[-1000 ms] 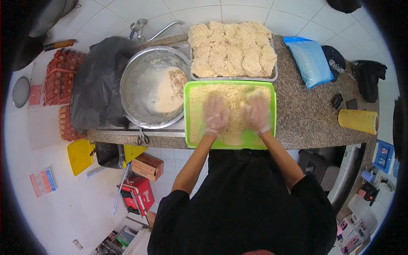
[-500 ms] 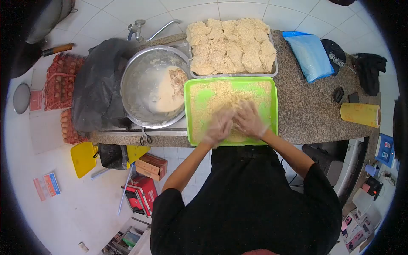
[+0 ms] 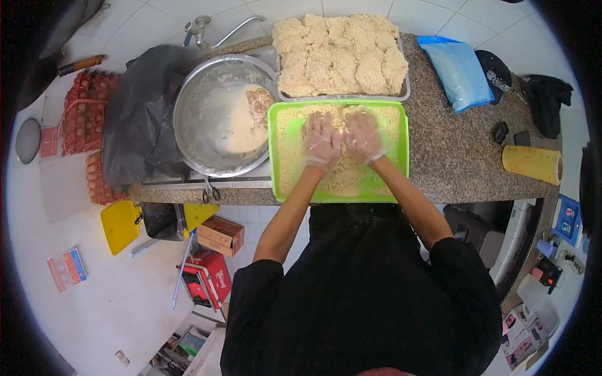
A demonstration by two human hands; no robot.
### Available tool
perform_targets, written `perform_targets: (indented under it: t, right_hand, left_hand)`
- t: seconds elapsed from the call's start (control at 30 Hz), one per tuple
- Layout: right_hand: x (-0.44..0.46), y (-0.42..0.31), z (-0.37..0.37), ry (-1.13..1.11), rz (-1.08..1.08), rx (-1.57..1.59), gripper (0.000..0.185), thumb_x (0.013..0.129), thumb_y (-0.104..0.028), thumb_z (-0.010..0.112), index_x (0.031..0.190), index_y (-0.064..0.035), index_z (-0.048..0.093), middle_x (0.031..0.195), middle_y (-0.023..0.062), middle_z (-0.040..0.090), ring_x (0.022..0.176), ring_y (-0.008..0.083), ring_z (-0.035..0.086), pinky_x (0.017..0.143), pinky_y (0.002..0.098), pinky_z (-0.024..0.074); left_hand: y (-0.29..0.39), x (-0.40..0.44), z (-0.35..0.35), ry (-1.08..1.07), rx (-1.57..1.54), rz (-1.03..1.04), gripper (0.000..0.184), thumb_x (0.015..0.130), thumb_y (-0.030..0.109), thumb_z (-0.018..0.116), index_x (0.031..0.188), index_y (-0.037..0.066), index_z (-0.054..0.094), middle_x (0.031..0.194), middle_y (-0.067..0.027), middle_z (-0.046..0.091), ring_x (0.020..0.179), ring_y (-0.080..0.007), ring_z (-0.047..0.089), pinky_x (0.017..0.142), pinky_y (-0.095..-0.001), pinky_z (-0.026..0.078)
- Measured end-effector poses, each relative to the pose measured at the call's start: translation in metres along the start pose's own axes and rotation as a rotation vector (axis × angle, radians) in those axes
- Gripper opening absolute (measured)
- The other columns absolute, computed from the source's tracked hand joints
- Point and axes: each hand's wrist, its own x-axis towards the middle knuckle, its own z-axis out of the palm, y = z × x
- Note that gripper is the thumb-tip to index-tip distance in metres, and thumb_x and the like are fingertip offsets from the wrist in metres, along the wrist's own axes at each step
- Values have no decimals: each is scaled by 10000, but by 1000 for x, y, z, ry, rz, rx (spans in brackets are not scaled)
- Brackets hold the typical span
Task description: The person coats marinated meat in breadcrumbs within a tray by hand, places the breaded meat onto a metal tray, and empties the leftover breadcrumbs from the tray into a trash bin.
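Observation:
Both hands wear clear plastic gloves and are over the bright green tray [image 3: 402, 169], which holds pale crumbs [image 3: 351, 178]. My left hand [image 3: 322, 141] lies palm down on the crumbs with its fingers stretched toward the tray's far side. Beside it, my right hand [image 3: 364, 135] is slightly blurred, its fingers also reaching forward into the crumbs. Whether a coated piece lies under the hands cannot be seen. Right behind stands a tray [image 3: 351, 98] packed with crumb-coated pieces [image 3: 342, 56]. To the left, a metal bowl [image 3: 200, 113] contains pale batter [image 3: 241, 131] and some wet pieces [image 3: 258, 103].
A faucet [image 3: 235, 32] rises behind the bowl. Black plastic [image 3: 147, 119] and egg trays [image 3: 94, 109] stand left. Scissors [image 3: 211, 191] hang at the counter's front edge. On the right are a blue bag [image 3: 456, 75], a cap [image 3: 493, 75] and a yellow roll [image 3: 532, 165].
Both hands have moved forward to the far half of the green tray. Their fingers, bunched close together before, are now stretched out. The view has shifted slightly.

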Motion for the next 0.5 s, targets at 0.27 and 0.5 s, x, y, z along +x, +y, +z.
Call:
perform_targets:
  t: [0.27, 0.5]
  right_hand:
    - [-57, -35, -104, -915, 283, 43, 396, 1025, -355, 476, 1209, -24, 594, 1119, 230, 662, 990, 432, 641, 883, 518, 508]
    - [-86, -42, -32, -600, 379, 585, 352, 1029, -287, 478, 1180, 4, 606, 1167, 234, 653, 983, 434, 638, 901, 505, 513]
  left_hand:
    - [22, -91, -68, -417, -128, -450, 445, 968, 367, 531, 1066, -43, 675, 1000, -321, 675, 1011, -453, 644, 922, -512, 483]
    - [32, -101, 21, -389, -750, -630, 509, 1011, 399, 476, 1174, -42, 671, 1101, -303, 685, 1067, -454, 641, 956, -490, 483]
